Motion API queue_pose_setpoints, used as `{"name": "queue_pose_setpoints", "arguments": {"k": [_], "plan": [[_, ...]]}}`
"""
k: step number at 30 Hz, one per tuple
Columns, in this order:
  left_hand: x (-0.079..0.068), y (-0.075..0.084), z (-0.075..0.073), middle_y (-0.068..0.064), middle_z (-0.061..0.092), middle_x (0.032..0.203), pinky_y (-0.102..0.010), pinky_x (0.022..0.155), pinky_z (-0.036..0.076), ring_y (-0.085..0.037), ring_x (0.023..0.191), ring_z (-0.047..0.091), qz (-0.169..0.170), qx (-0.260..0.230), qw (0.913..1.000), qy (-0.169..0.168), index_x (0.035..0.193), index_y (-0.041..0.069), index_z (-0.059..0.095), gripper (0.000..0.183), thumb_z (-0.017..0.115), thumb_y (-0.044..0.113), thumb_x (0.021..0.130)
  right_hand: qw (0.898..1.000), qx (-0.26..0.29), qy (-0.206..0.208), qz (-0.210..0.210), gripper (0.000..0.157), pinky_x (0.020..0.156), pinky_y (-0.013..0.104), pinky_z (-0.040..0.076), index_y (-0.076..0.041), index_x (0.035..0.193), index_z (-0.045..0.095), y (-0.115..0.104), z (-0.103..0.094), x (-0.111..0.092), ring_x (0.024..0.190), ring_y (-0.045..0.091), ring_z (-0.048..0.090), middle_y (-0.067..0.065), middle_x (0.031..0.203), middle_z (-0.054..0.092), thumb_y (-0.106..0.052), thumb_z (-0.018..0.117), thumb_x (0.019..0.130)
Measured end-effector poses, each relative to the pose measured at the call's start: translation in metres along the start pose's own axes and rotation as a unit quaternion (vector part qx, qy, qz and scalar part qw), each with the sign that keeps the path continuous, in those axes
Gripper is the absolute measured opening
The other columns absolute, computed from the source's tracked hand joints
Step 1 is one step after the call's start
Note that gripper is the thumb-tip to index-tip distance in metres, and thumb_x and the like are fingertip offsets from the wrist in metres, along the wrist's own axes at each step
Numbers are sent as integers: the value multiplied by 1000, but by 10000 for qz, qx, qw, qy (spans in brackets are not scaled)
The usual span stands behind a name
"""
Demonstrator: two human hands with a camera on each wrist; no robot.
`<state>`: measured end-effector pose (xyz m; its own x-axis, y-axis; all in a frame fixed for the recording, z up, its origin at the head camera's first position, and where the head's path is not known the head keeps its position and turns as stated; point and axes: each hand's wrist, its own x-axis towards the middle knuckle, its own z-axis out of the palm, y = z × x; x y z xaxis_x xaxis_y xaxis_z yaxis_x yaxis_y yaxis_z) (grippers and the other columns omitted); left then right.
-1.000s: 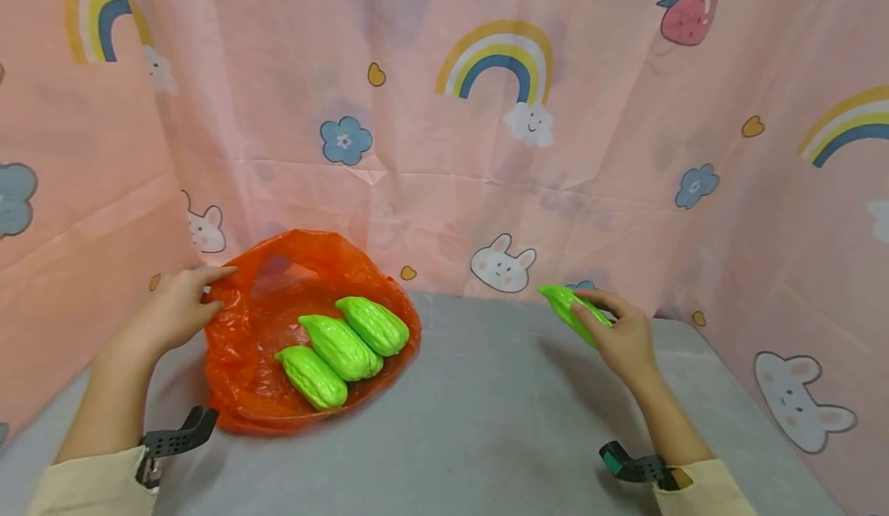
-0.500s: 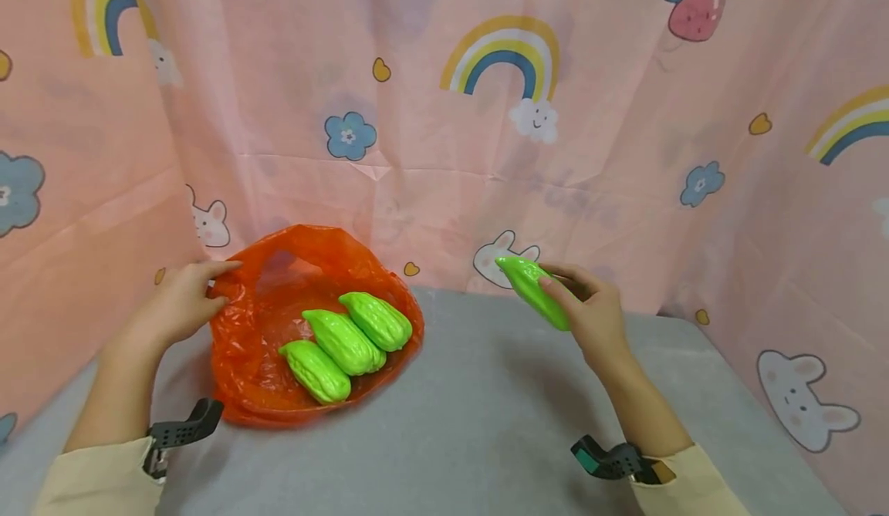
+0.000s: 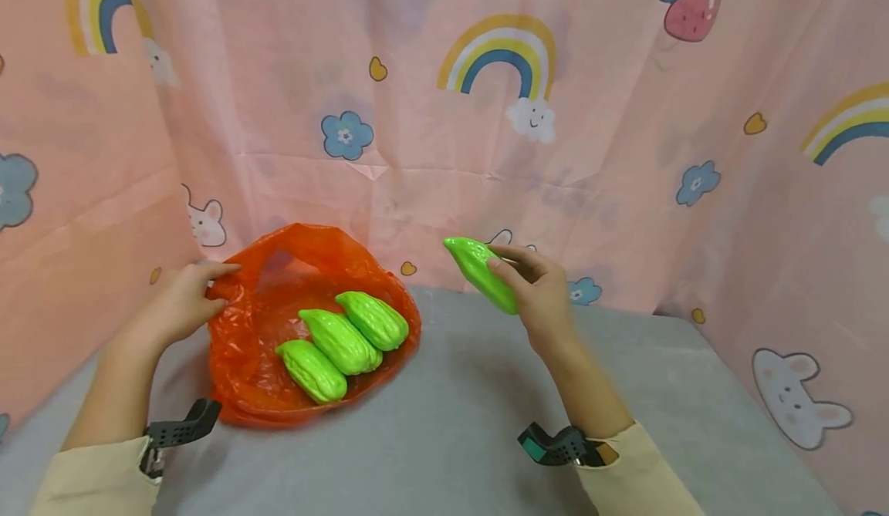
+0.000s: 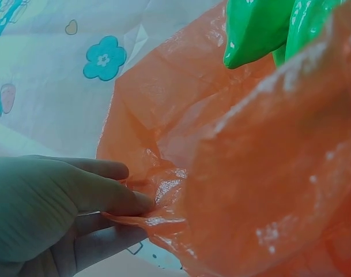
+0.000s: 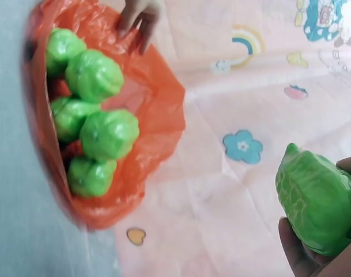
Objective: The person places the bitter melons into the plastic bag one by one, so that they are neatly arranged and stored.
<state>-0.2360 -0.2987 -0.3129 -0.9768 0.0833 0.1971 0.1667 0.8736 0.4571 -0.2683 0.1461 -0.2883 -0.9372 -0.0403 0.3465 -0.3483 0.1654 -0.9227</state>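
My left hand (image 3: 187,304) pinches the left rim of an orange-red plastic bag (image 3: 232,346), with the film between thumb and fingers in the left wrist view. The bag gapes on the grey tabletop. Inside, bright green, knobbly bitter melons (image 3: 343,342) lie side by side; the right wrist view reveals several of these melons (image 5: 109,134), some tucked behind others. To the right of the bag, my right hand (image 3: 542,292) grips another bitter melon (image 3: 482,273) in the air, thumb on the near side and fingers behind, its pointed tip toward the bag.
A pink printed cloth (image 3: 417,138) hangs as a wall behind the table and along both sides. The grey tabletop (image 3: 430,439) spreads in front of and to the right of the bag. Each wrist wears a black strap mount (image 3: 562,446).
My right hand has carried its bitter melon leftward toward the bag and slightly upward. The left hand keeps its pinch on the bag's rim, almost in place.
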Motion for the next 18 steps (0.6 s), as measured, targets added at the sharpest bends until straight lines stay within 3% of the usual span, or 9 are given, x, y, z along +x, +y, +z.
{"name": "queue_pose_setpoints", "arguments": {"k": [6, 10, 14, 18], "plan": [[1, 3, -2, -35, 63, 121, -43, 77, 59, -43, 98, 65, -12, 73, 10000, -38, 135, -11, 57, 47, 63, 1, 89, 9994, 304, -144, 46, 31, 74, 22, 57, -10, 125, 71, -6, 27, 2, 93, 14, 68, 5, 117, 69, -21, 67, 96], [2, 4, -4, -34, 64, 121, -45, 78, 46, -42, 97, 64, -35, 221, 9997, 14, 134, -10, 58, 47, 64, 1, 88, 9983, 560, -168, 29, 29, 73, 22, 57, -9, 123, 72, -11, 44, 3, 91, 16, 67, 7, 116, 70, -20, 67, 96], [1, 3, -3, -34, 65, 120, -45, 78, 53, -41, 96, 65, -35, 171, 9998, 8, 134, -10, 58, 47, 64, 1, 89, 9963, 826, -236, 11, 28, 72, 24, 58, -8, 121, 72, -16, 63, 2, 89, 16, 68, 11, 114, 71, -18, 67, 95], [-1, 0, -4, -35, 65, 119, -38, 69, 57, -38, 91, 65, -28, 73, 10000, 18, 134, -11, 57, 47, 63, 0, 89, 9949, 902, -355, -283, 27, 74, 24, 58, -7, 120, 73, -21, 80, 3, 92, 15, 69, 14, 116, 72, -16, 67, 95]]}}
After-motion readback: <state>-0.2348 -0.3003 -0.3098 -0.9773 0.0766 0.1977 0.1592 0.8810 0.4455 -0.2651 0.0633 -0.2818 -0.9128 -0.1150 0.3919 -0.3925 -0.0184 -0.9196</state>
